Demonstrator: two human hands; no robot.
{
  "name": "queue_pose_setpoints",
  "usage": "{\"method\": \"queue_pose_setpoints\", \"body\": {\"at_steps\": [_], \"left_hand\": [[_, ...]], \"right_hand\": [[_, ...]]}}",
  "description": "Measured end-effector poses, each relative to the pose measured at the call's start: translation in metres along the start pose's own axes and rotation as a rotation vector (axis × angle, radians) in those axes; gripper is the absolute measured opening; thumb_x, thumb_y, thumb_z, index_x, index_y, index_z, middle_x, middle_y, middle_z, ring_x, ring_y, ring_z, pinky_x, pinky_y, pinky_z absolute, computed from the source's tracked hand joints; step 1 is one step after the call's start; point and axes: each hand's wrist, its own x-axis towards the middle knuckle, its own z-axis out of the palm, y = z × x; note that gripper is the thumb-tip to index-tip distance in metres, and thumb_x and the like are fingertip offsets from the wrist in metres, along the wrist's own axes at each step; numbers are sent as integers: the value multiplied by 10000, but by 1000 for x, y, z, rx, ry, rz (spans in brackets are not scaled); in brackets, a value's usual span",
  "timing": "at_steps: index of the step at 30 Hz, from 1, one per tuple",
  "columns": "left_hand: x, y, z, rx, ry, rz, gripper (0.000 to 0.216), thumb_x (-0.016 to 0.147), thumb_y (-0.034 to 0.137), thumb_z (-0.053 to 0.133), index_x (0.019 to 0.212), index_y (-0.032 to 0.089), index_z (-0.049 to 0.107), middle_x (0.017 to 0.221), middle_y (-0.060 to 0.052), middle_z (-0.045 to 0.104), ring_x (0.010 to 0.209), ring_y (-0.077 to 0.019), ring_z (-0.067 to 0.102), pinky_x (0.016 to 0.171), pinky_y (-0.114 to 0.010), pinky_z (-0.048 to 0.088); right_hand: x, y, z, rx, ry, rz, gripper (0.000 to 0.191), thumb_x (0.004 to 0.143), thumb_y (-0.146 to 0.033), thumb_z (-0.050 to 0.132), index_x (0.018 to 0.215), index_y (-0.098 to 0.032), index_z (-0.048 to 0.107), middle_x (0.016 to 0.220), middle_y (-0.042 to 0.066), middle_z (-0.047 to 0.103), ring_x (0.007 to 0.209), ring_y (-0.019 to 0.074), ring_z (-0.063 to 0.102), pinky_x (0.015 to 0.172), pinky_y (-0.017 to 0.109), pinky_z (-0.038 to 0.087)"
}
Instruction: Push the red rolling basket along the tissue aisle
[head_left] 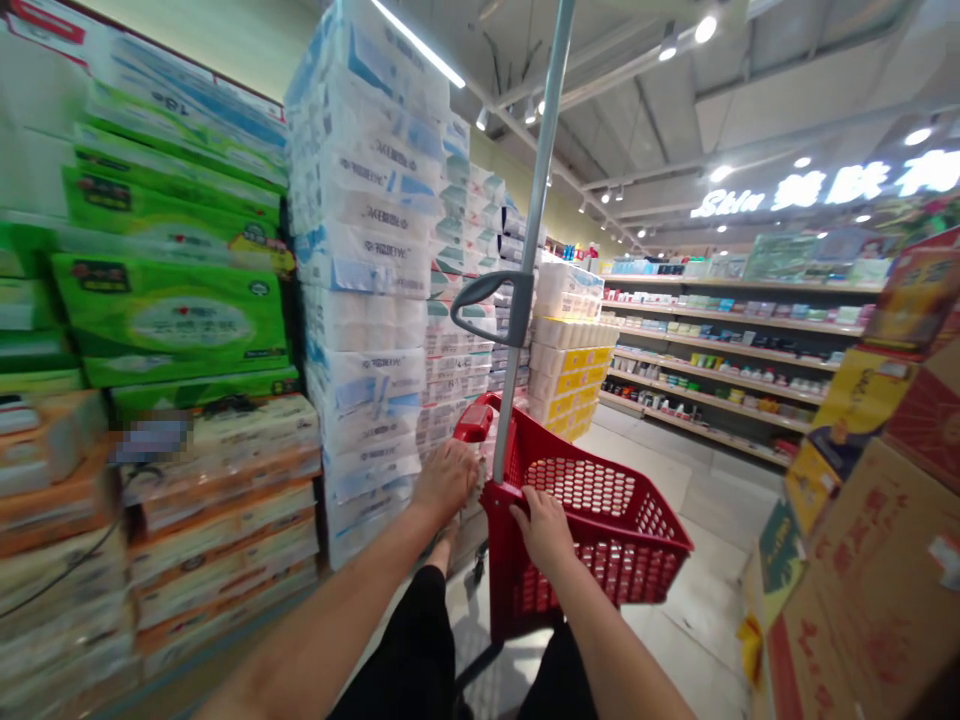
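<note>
A red plastic shopping cart with a perforated basket stands in front of me. My left hand is closed at the cart's left edge, just under its red handle end; the fingertips are partly hidden. My right hand is wrapped over the basket's near rim, its thumb on the near side. Between the two hands a grey metal pole rises from the cart, slightly tilted. A dark grey loop-shaped grip is fixed partway up the pole.
Tall stacks of toilet paper packs stand close at left, beside green tissue packs and orange-white packs. Cardboard boxes line the right side. Pale tiled floor leads toward stocked shelves at the back.
</note>
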Motion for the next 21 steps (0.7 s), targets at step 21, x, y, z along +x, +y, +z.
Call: {"method": "queue_pose_setpoints", "body": {"at_steps": [21], "left_hand": [[24,-24,9,-124,-63,-57,327,936,268,394,771,188,665,883,-73,658,900,-225,558,835,-399,459]], "right_hand": [[6,-14,13,-34,-5,29,431,930,-374,479,1313,-180,520,1129,131,624,1082,291,557,943,395,385]]}}
